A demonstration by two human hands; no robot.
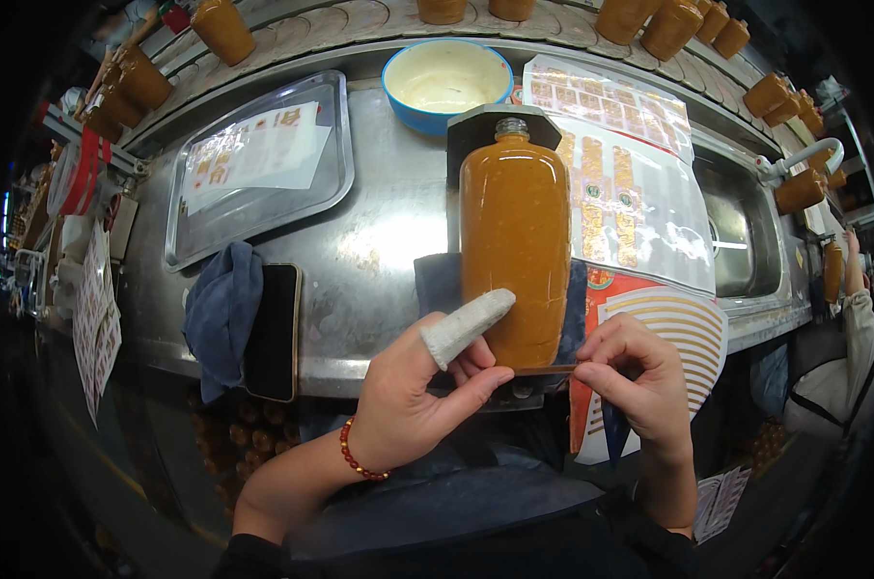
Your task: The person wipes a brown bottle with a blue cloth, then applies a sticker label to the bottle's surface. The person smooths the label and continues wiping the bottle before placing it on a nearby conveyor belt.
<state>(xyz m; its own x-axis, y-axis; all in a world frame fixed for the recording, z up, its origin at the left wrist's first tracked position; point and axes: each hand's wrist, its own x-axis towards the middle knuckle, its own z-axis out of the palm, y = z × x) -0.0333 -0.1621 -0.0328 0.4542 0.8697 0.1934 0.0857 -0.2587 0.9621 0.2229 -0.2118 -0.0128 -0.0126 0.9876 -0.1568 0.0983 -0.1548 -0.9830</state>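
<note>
A caramel-brown glazed flask-shaped bottle lies in front of me, its threaded neck pointing away and resting by a dark angular support. Across its near end runs a thin brown strip, stretched between my two hands. My left hand has a white cloth cover on its index finger, which rests against the bottle's lower left side. The left thumb presses the strip's left end. My right hand pinches the other end between thumb and bent fingers. A blue cloth lies under the bottle.
A blue-rimmed bowl stands beyond the bottle. Left are a metal tray with sheets, a crumpled cloth and a phone. Sticker sheets, a striped sheet and a sink lie right. Brown bottles line the conveyor.
</note>
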